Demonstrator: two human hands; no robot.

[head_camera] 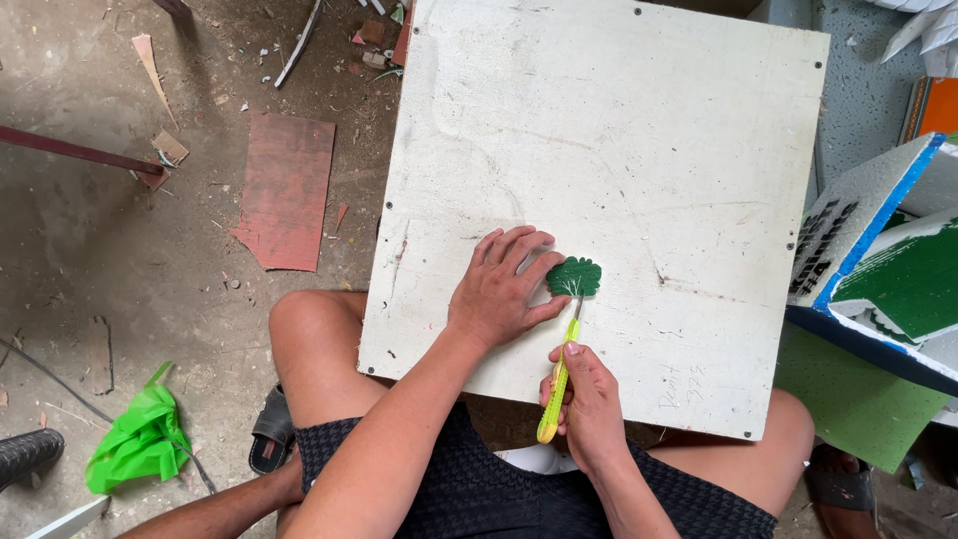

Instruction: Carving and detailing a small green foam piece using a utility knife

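A white board (639, 150) lies across my knees. On it sits a small green leaf-shaped cut-out (575, 276). My left hand (501, 289) lies flat on the board, its fingertips pressing the left edge of the cut-out. My right hand (589, 399) grips a yellow-green utility knife (559, 384), whose blade tip touches the lower edge of the cut-out.
Stacked foam pieces in white, blue and green (878, 260) stand at the right, with a green sheet (858, 399) below them. A reddish board (287, 190), a green plastic bag (140, 439), a metal bar (80, 152) and scraps lie on the dirty floor at left.
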